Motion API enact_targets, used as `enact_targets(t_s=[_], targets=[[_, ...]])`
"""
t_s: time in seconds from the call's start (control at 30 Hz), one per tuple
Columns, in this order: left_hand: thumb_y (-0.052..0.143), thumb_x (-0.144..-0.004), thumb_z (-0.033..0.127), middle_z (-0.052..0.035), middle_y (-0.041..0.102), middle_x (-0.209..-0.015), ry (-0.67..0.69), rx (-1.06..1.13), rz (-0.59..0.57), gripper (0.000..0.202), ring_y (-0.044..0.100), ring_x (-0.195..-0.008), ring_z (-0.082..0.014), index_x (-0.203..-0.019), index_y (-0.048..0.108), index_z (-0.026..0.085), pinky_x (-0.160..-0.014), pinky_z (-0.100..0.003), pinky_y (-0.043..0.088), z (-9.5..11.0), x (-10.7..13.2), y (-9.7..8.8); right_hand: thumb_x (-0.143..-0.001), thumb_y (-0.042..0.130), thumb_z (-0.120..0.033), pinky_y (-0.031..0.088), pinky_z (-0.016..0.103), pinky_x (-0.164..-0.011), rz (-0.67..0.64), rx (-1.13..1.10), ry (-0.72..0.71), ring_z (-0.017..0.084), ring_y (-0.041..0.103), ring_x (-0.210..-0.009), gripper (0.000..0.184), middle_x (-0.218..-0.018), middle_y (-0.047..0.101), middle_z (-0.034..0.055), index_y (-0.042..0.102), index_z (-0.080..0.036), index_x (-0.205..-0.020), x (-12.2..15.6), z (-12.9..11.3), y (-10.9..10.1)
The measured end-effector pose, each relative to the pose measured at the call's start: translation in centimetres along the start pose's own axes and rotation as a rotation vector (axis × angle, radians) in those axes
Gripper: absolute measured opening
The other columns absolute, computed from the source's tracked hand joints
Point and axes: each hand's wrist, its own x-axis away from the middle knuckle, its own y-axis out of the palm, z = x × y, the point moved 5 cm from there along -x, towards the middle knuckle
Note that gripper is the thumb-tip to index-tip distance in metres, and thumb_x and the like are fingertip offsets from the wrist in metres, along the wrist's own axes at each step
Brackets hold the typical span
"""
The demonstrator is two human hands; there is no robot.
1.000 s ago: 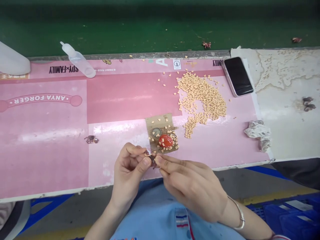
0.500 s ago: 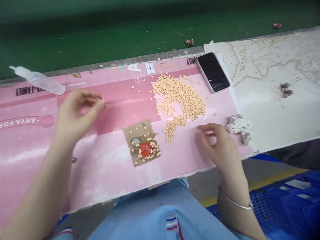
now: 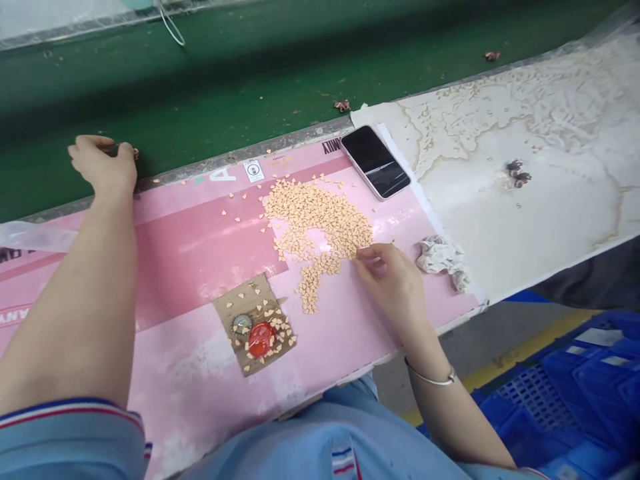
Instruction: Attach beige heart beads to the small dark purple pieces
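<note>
My left hand (image 3: 104, 163) is stretched out to the far edge of the pink sheet (image 3: 190, 240), at the green belt (image 3: 225, 73), fingers curled round a small dark piece that barely shows. My right hand (image 3: 390, 277) rests at the right side of a heap of small tan heart-shaped pieces (image 3: 320, 223), fingertips pinched on them. Between my arms lies a brown card square (image 3: 253, 323) with a red blob, a small round cap and several tan hearts on it.
A black phone (image 3: 375, 161) lies at the sheet's far right corner. A crumpled tissue (image 3: 443, 257) sits right of my right hand. A clear squeeze bottle (image 3: 30, 235) lies at the left edge. Small dark pieces (image 3: 517, 172) lie on the white board. Blue crates (image 3: 580, 393) stand below.
My hands parted from the small piece held at the near edge. The left hand carried it out to the green belt; the right hand moved to the tan heap. The view swung left.
</note>
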Motion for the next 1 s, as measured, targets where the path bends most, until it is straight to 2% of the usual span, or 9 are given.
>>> enact_targets(t_s=[0.1, 0.2, 0.3, 0.5, 0.6, 0.67, 0.8, 0.93, 1.0], targets=[[0.075, -0.095, 0.022, -0.0015, 0.043, -0.129, -0.007, -0.026, 0.076, 0.042, 0.046, -0.146, -0.0256, -0.087, 0.034, 0.021, -0.126, -0.043, 0.034, -0.1, 1.5, -1.2, -0.092, 0.061, -0.027, 0.056, 0.037, -0.069, 0.014, 0.0, 0.0, 0.024, 0.068, -0.075, 0.005, -0.091, 0.077, 0.0061, 0.062, -0.025, -0.096, 0.0, -0.3, 0.3], [0.076, -0.087, 0.003, -0.0021, 0.044, -0.142, 0.029, -0.023, 0.074, 0.041, 0.054, -0.138, -0.0207, -0.115, 0.049, 0.014, -0.119, -0.038, 0.044, -0.4, 3.9, -2.9, -0.091, 0.059, -0.026, 0.055, 0.037, -0.068, 0.006, 0.004, -0.005, 0.024, 0.068, -0.075, 0.006, -0.091, 0.077, 0.0066, 0.062, -0.025, -0.095, 0.0, -0.5, 0.5], [0.075, -0.084, 0.005, -0.0004, 0.05, -0.148, 0.131, -0.025, 0.047, 0.052, 0.063, -0.129, -0.0209, -0.132, 0.059, 0.017, -0.115, -0.038, 0.051, -1.9, 7.3, -5.6, -0.09, 0.059, -0.026, 0.054, 0.037, -0.068, -0.003, 0.014, -0.01, 0.024, 0.067, -0.075, 0.006, -0.091, 0.077, 0.0065, 0.061, -0.025, -0.096, -0.1, -0.6, 0.6], [0.08, -0.072, 0.023, -0.0054, 0.074, -0.124, 0.187, 0.059, 0.067, 0.046, 0.072, -0.11, -0.0313, -0.117, 0.074, 0.023, -0.104, -0.053, 0.059, -8.0, 14.3, -11.4, -0.09, 0.057, -0.025, 0.053, 0.038, -0.07, -0.041, 0.021, -0.049, 0.025, 0.067, -0.078, 0.004, -0.089, 0.074, 0.0058, 0.059, -0.026, -0.092, -0.2, -0.7, 0.9], [0.084, -0.067, 0.029, -0.0057, 0.077, -0.115, 0.136, 0.135, 0.104, 0.044, 0.072, -0.107, -0.0317, -0.111, 0.076, 0.027, -0.107, -0.054, 0.055, -9.1, 18.2, -13.0, -0.087, 0.056, -0.023, 0.051, 0.038, -0.07, -0.06, 0.025, -0.078, 0.025, 0.066, -0.078, 0.004, -0.084, 0.071, 0.005, 0.057, -0.027, -0.089, -0.5, -0.7, 1.0], [0.085, -0.067, 0.033, -0.0054, 0.077, -0.11, 0.143, 0.177, 0.083, 0.038, 0.071, -0.107, -0.0311, -0.104, 0.077, 0.028, -0.105, -0.051, 0.054, -8.4, 21.3, -13.4, -0.086, 0.055, -0.022, 0.049, 0.038, -0.069, -0.068, 0.02, -0.095, 0.025, 0.065, -0.077, 0.005, -0.082, 0.07, 0.0044, 0.056, -0.027, -0.088, -0.7, -0.6, 1.0], [0.077, -0.081, 0.037, -0.0037, 0.076, -0.11, 0.138, 0.149, -0.053, 0.021, 0.071, -0.106, -0.0278, -0.101, 0.076, 0.031, -0.08, -0.037, 0.053, -5.6, 27.1, -12.8, -0.084, 0.058, -0.023, 0.049, 0.036, -0.063, -0.054, -0.016, -0.119, 0.023, 0.062, -0.069, 0.006, -0.077, 0.068, 0.0026, 0.053, -0.027, -0.084, -0.6, -1.8, 0.4], [0.069, -0.093, 0.032, 0.0011, 0.077, -0.092, 0.294, 0.22, -0.282, 0.01, 0.071, -0.084, -0.0194, -0.098, 0.077, 0.035, -0.068, -0.03, 0.052, -1.9, 31.1, -10.7, -0.088, 0.065, -0.02, 0.054, 0.03, -0.061, -0.059, -0.146, -0.199, 0.016, 0.066, -0.066, 0.013, -0.083, 0.073, -0.002, 0.054, -0.028, -0.091, 1.7, -7.7, -0.6], [0.068, -0.094, 0.029, 0.0014, 0.077, -0.086, 0.389, 0.325, -0.411, 0.011, 0.07, -0.076, -0.0178, -0.097, 0.078, 0.034, -0.065, -0.028, 0.053, -0.1, 32.6, -9.4, -0.088, 0.066, -0.011, 0.059, 0.027, -0.067, -0.194, -0.441, -0.417, 0.015, 0.073, -0.075, 0.023, -0.083, 0.075, -0.0043, 0.052, -0.028, -0.093, 3.6, -12.4, -0.5]])
